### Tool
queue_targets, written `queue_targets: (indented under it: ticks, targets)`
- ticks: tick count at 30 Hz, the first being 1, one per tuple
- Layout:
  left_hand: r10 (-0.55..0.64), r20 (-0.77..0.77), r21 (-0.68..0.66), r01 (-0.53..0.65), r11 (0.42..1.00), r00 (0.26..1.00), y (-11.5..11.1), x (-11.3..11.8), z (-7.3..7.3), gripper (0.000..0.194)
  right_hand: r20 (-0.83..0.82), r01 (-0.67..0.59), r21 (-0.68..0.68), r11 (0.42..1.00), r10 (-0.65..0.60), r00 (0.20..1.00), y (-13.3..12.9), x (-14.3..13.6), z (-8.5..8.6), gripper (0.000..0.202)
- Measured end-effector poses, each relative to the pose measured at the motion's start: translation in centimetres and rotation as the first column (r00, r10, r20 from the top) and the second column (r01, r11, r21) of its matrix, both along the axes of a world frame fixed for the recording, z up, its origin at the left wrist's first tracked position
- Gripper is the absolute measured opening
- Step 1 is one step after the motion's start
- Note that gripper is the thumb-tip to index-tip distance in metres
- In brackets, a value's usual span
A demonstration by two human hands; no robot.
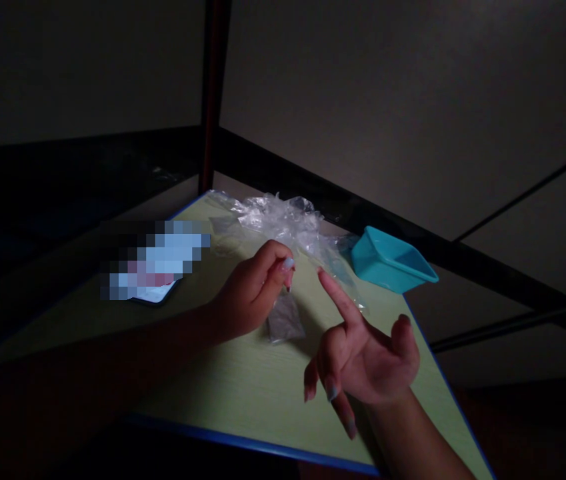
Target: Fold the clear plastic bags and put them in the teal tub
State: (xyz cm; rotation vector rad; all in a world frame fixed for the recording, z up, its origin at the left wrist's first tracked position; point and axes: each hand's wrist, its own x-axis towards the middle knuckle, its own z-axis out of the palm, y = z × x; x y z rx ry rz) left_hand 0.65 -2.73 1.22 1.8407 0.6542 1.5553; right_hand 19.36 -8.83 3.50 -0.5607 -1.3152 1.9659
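Note:
My left hand (pixel 257 288) is over the middle of the table, its fingers curled in and the thumb pressed against them. Whatever may be in that pinch is too small or hidden to make out. Just below it a small clear packet with greyish-brown contents (pixel 285 321) shows on the table; whether the hand touches it I cannot tell. To the right, my right hand (pixel 365 353) is turned palm up and open, index finger stretched forward, the other fingers spread and holding nothing. Crumpled clear plastic bags (pixel 283 220) lie beyond both hands.
A turquoise plastic basket (pixel 387 263) stands at the table's right edge. On the left lies a lit phone (pixel 155 293), its screen mostly blurred out. The pale green table (pixel 223 393) has a blue edge, with dark-trimmed walls close behind.

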Motion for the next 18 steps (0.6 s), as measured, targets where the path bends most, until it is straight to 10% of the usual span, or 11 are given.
queue_targets:
  ticks: [18]
  targets:
    - [-0.01, -0.112, 0.027, 0.014, 1.0, 0.994, 0.33, -0.09, 0.04, 0.013, -0.009, -0.037, -0.032, 0.999, 0.037, 0.999, 0.37, -0.2, 0.37, 0.105]
